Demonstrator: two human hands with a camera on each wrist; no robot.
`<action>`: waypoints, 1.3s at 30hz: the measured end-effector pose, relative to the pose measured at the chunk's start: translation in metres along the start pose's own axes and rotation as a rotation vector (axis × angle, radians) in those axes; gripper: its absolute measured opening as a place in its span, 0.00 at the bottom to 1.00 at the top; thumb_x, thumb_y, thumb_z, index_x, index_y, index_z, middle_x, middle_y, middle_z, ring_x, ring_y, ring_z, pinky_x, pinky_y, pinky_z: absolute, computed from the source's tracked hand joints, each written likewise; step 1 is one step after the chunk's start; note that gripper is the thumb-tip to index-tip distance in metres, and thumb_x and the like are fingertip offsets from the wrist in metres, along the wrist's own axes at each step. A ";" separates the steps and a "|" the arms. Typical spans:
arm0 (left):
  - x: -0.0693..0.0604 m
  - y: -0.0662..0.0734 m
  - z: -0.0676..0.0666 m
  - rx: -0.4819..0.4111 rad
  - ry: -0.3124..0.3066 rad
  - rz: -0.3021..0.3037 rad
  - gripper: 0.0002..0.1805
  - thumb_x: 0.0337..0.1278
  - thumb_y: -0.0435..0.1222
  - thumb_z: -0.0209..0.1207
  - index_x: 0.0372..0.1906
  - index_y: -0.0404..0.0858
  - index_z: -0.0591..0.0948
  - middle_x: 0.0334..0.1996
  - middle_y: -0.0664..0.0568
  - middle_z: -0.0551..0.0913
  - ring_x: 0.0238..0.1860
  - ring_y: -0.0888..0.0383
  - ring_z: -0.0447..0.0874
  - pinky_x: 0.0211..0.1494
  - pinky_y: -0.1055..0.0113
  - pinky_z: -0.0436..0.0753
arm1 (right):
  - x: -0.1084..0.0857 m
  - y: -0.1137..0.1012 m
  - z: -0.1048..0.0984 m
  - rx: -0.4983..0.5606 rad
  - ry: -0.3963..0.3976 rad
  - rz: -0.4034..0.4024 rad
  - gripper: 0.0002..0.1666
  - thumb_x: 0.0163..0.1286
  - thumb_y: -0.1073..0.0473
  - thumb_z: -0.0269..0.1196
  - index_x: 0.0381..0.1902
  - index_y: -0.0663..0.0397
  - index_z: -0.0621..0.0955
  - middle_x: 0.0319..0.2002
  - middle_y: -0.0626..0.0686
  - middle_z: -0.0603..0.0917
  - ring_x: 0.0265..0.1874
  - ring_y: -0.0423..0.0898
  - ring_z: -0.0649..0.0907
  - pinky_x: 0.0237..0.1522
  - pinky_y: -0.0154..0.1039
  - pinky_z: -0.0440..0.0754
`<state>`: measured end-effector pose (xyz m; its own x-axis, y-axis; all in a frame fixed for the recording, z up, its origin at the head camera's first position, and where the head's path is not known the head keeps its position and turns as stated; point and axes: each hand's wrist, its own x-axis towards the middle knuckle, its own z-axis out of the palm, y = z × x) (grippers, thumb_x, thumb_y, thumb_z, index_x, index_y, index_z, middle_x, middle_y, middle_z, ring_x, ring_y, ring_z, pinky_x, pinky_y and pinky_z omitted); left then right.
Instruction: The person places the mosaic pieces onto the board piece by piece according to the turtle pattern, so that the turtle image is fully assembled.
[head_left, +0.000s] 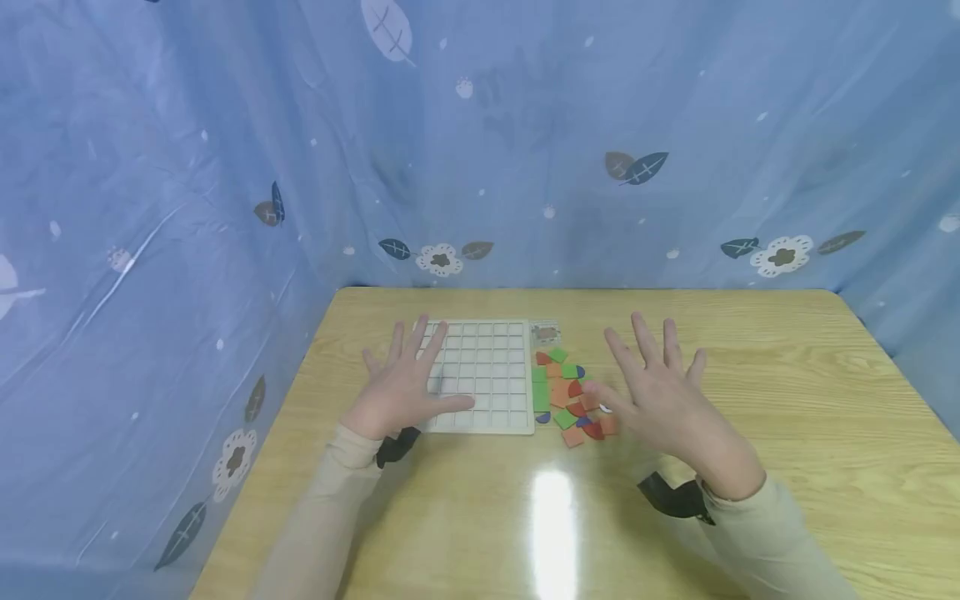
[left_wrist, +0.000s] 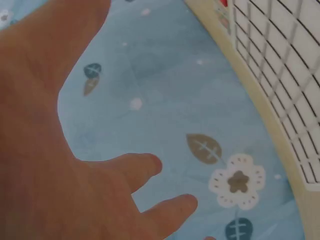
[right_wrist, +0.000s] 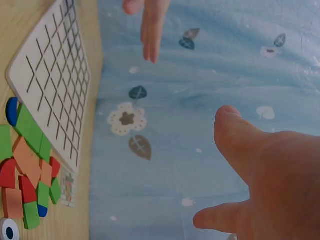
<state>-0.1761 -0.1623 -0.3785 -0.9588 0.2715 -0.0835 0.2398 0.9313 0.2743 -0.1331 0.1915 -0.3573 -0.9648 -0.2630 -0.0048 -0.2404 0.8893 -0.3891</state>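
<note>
A blue leaf-printed cloth (head_left: 525,125) is hung behind the table (head_left: 795,392) and along its left side. On the table, a white board (head_left: 491,383) divided into small squares is set to the left; for careful work it would best be kept flat and steadied by its rim. Both the left hand (head_left: 405,387) and the right hand (head_left: 663,408) are spread wide with nothing grasped, the left over the board's left part, the right beside the loose pieces (head_left: 561,392). These green, orange, red and blue pieces are gathered outside the squares, just right of the board; thin ones would best be pinched by their edges, with overlapping ones parted first. Some squares are hidden by the left hand. A small printed card (head_left: 546,333) is laid by the board's far right corner. Among the pieces, towards the right, a white disc (right_wrist: 9,230) with a dark centre is seen.
</note>
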 end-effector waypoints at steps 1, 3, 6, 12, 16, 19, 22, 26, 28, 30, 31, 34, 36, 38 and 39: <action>0.001 -0.003 0.001 -0.004 -0.004 0.000 0.68 0.49 0.73 0.65 0.86 0.49 0.43 0.86 0.44 0.35 0.84 0.32 0.28 0.64 0.11 0.40 | 0.000 0.000 0.000 -0.003 -0.004 0.001 0.54 0.77 0.27 0.51 0.85 0.54 0.52 0.84 0.68 0.35 0.78 0.78 0.29 0.62 0.89 0.29; 0.002 -0.009 0.004 -0.010 -0.010 0.000 0.71 0.47 0.70 0.69 0.86 0.46 0.43 0.86 0.42 0.35 0.83 0.30 0.28 0.63 0.10 0.41 | 0.000 0.002 0.000 -0.001 -0.006 0.000 0.54 0.77 0.27 0.51 0.85 0.55 0.53 0.84 0.68 0.36 0.78 0.78 0.30 0.62 0.89 0.30; 0.003 -0.021 0.009 -0.021 -0.035 -0.018 0.74 0.44 0.68 0.72 0.86 0.43 0.42 0.86 0.41 0.34 0.83 0.29 0.28 0.64 0.10 0.41 | -0.001 0.003 0.000 -0.004 -0.008 0.007 0.54 0.77 0.27 0.51 0.85 0.55 0.53 0.84 0.68 0.36 0.78 0.79 0.30 0.61 0.90 0.30; 0.007 -0.043 0.022 -0.019 -0.071 -0.047 0.74 0.43 0.68 0.73 0.86 0.41 0.43 0.86 0.39 0.36 0.83 0.28 0.31 0.63 0.10 0.42 | -0.002 0.005 0.000 -0.001 -0.017 0.007 0.55 0.77 0.27 0.51 0.85 0.56 0.52 0.84 0.69 0.37 0.78 0.79 0.31 0.61 0.90 0.30; 0.010 -0.052 0.028 -0.010 -0.089 -0.055 0.73 0.45 0.69 0.71 0.86 0.40 0.44 0.85 0.37 0.39 0.83 0.28 0.33 0.63 0.10 0.42 | -0.002 0.006 0.002 -0.004 -0.028 -0.003 0.55 0.77 0.27 0.51 0.85 0.56 0.53 0.83 0.70 0.38 0.79 0.78 0.32 0.64 0.88 0.30; 0.010 -0.057 0.032 -0.002 -0.103 -0.054 0.74 0.44 0.70 0.71 0.86 0.40 0.44 0.85 0.37 0.39 0.83 0.27 0.35 0.63 0.10 0.43 | 0.000 0.006 0.005 -0.018 -0.027 -0.015 0.54 0.77 0.27 0.51 0.84 0.56 0.54 0.83 0.71 0.39 0.79 0.79 0.34 0.66 0.87 0.32; 0.008 -0.061 0.034 0.002 -0.123 -0.058 0.74 0.43 0.70 0.71 0.86 0.40 0.45 0.85 0.37 0.39 0.82 0.27 0.35 0.63 0.11 0.43 | 0.004 0.007 0.008 -0.029 -0.022 -0.026 0.54 0.77 0.28 0.52 0.84 0.57 0.54 0.83 0.71 0.41 0.79 0.80 0.36 0.67 0.86 0.34; 0.007 -0.066 0.035 -0.005 -0.139 -0.063 0.73 0.44 0.71 0.70 0.85 0.39 0.46 0.85 0.38 0.40 0.83 0.27 0.35 0.63 0.11 0.42 | 0.009 0.010 0.012 -0.026 -0.024 -0.051 0.52 0.78 0.31 0.53 0.83 0.59 0.55 0.83 0.72 0.42 0.79 0.80 0.37 0.70 0.83 0.35; 0.006 -0.069 0.036 -0.013 -0.140 -0.060 0.73 0.44 0.72 0.70 0.85 0.39 0.47 0.85 0.39 0.40 0.83 0.28 0.36 0.64 0.11 0.41 | 0.011 0.012 0.014 -0.015 -0.031 -0.060 0.52 0.79 0.31 0.53 0.83 0.60 0.55 0.83 0.72 0.42 0.79 0.79 0.37 0.71 0.82 0.35; 0.007 -0.071 0.037 -0.022 -0.136 -0.051 0.72 0.45 0.71 0.68 0.85 0.38 0.47 0.86 0.41 0.41 0.83 0.29 0.36 0.65 0.12 0.41 | 0.014 0.014 0.016 -0.003 -0.042 -0.063 0.51 0.79 0.31 0.53 0.83 0.60 0.56 0.83 0.72 0.42 0.79 0.79 0.37 0.72 0.81 0.35; 0.007 -0.073 0.038 -0.022 -0.132 -0.045 0.71 0.46 0.72 0.68 0.85 0.38 0.48 0.86 0.41 0.41 0.83 0.29 0.36 0.66 0.12 0.41 | 0.015 0.016 0.017 -0.001 -0.047 -0.063 0.51 0.79 0.31 0.53 0.83 0.60 0.56 0.83 0.73 0.42 0.79 0.79 0.37 0.72 0.81 0.35; 0.008 -0.076 0.040 -0.028 -0.131 -0.035 0.69 0.49 0.72 0.66 0.85 0.38 0.49 0.86 0.43 0.42 0.83 0.29 0.37 0.67 0.13 0.41 | 0.020 0.020 0.020 -0.023 -0.047 -0.068 0.50 0.79 0.32 0.53 0.82 0.62 0.57 0.82 0.74 0.46 0.79 0.80 0.43 0.72 0.80 0.38; 0.008 -0.078 0.041 -0.027 -0.139 -0.034 0.68 0.50 0.72 0.65 0.85 0.38 0.49 0.86 0.42 0.42 0.83 0.28 0.36 0.67 0.13 0.41 | 0.023 0.023 0.022 -0.043 -0.043 -0.082 0.48 0.80 0.34 0.54 0.81 0.64 0.60 0.79 0.76 0.54 0.77 0.80 0.52 0.73 0.79 0.46; 0.008 -0.080 0.042 -0.023 -0.147 -0.035 0.68 0.49 0.71 0.66 0.85 0.38 0.49 0.86 0.42 0.42 0.83 0.27 0.36 0.66 0.12 0.42 | 0.026 0.025 0.024 -0.044 -0.044 -0.093 0.46 0.80 0.36 0.55 0.78 0.66 0.64 0.74 0.77 0.64 0.72 0.78 0.65 0.72 0.75 0.59; 0.008 -0.080 0.043 -0.019 -0.149 -0.035 0.68 0.49 0.71 0.66 0.85 0.38 0.49 0.86 0.42 0.43 0.82 0.27 0.37 0.65 0.12 0.43 | 0.027 0.026 0.025 -0.036 -0.047 -0.096 0.45 0.80 0.37 0.56 0.77 0.66 0.66 0.71 0.77 0.68 0.69 0.77 0.70 0.70 0.73 0.65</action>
<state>-0.1967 -0.2246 -0.4425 -0.9328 0.2735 -0.2346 0.2025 0.9364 0.2866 -0.1631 0.1979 -0.3908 -0.9313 -0.3641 -0.0128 -0.3360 0.8719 -0.3561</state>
